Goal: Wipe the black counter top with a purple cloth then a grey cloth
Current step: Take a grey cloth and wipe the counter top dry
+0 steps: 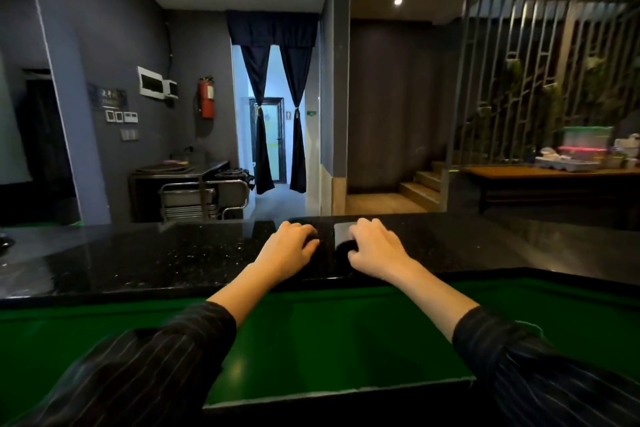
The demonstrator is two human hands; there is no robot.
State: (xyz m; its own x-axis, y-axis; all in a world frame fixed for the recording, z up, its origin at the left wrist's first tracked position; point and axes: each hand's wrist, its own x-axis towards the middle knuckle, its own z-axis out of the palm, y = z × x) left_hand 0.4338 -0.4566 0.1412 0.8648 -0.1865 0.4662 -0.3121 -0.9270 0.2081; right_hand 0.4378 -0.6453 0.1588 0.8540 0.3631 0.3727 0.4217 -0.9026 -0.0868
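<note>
Both hands reach forward to the middle of the frame and rest on the black counter top (156, 253), side by side but apart. The left hand (289, 248) curls its fingers down over something dark that blends into the stone — probably the purple cloth, though its colour cannot be told here. The right hand (375, 248) presses its fingertips on a grey cloth (343, 230), which lies flat just beyond its knuckles. With 2 cloths pinned this way, each palm seems set to push one, so wiping looks barely begun.
</note>
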